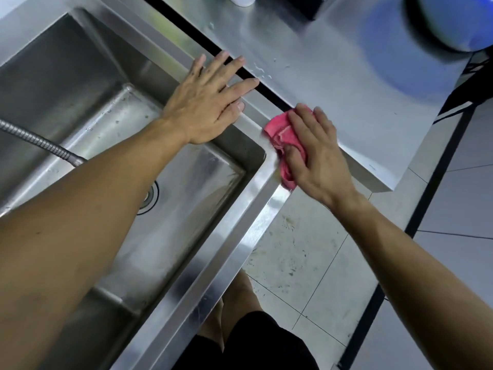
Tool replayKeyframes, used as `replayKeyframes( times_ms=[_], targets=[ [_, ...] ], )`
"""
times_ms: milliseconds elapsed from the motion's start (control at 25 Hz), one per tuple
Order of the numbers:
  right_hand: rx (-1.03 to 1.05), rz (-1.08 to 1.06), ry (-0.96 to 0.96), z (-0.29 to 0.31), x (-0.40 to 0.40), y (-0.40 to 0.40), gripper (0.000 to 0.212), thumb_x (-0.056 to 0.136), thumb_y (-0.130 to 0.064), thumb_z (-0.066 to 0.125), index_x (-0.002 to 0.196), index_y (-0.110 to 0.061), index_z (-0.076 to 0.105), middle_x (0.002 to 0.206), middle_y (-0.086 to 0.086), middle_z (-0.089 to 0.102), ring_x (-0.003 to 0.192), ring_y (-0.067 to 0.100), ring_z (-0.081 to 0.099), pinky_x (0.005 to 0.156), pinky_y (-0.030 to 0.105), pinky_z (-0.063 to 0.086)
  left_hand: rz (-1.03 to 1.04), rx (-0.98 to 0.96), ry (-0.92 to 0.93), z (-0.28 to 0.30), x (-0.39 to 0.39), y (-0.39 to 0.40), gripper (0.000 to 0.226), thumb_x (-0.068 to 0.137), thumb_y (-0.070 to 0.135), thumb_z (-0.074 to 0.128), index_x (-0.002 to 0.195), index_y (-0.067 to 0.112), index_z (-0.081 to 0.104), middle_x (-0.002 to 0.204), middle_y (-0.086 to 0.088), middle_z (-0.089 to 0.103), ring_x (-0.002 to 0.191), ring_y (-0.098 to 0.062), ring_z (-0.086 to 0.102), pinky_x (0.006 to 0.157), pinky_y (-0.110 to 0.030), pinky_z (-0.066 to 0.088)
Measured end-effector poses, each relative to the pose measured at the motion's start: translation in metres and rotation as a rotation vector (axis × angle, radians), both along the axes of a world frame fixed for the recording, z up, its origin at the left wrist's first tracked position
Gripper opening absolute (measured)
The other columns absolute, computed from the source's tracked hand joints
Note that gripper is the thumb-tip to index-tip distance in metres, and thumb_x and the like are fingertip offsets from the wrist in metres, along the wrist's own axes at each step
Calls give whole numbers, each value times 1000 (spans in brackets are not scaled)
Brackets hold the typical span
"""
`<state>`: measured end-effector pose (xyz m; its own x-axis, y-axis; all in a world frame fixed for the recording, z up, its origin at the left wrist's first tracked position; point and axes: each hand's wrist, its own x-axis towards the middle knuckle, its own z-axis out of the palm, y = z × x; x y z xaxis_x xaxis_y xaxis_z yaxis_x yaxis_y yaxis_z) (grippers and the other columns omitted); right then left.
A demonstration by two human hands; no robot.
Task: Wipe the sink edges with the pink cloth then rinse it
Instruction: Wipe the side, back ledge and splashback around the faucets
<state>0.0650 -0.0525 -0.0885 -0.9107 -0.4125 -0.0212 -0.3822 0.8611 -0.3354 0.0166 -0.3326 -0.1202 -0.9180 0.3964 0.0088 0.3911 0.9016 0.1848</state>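
Pink cloth (283, 140) gripped by right hand (317, 156) fingers on sink rim (266, 204); left hand (205, 105) flat, fingers spread.

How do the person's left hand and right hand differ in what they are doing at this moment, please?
The left hand holds nothing, while the right hand presses the pink cloth. The left hand lies flat with fingers spread and straight; the right hand's fingers bend over the bunched cloth. The left hand rests on the sink rim's far side, the right hand at its near right corner. Both hands are bare, palm down, on the steel rim.
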Motion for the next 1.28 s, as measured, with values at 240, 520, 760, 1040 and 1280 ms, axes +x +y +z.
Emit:
replayKeyframes(
  times_ms=[240, 520, 760, 1040, 1280],
  targets=[
    [-50, 244, -79, -2, 125, -32, 58, 103, -43, 52, 155, -18, 47, 166, 4, 38, 159, 30, 20, 129, 57, 13, 21, 10, 3, 1, 1, 2, 55, 109, 45, 22, 163, 35, 18, 174, -8, 7, 160, -32, 0, 129, -52, -2],
    [61, 63, 42, -6, 8, 11, 58, 107, -38, 43, 160, -15, 37, 169, 12, 31, 159, 32, 20, 129, 57, 13, 26, 1, -26, 2, 3, 1, 55, 109, 47, 18, 163, 38, 13, 174, -6, 4, 160, -29, -4, 129, -51, -4],
    [-36, 288, -33, 2, 161, -52, 58, 100, -44, 60, 153, -20, 52, 166, 4, 38, 160, 33, 17, 129, 59, 9, 31, 23, -5, 3, 3, 2, 55, 108, 45, 20, 163, 36, 18, 174, -7, 6, 160, -30, -2, 129, -52, -1],
    [80, 252, -17, -3, 17, 2, 55, 109, -40, 43, 158, -15, 42, 169, 12, 30, 159, 33, 18, 126, 62, 14, 29, 12, -14, 3, 1, 1, 57, 108, 45, 18, 163, 35, 13, 174, -8, 5, 160, -31, -3, 129, -52, 0],
    [142, 614, 41, -4, -58, -19, 59, 109, -39, 38, 160, -9, 37, 170, 16, 26, 158, 38, 21, 126, 60, 19, 57, 63, 47, -3, 6, -4, 55, 111, 40, 22, 164, 28, 18, 173, -5, 11, 160, -29, 6, 130, -48, 3]
  ],
)
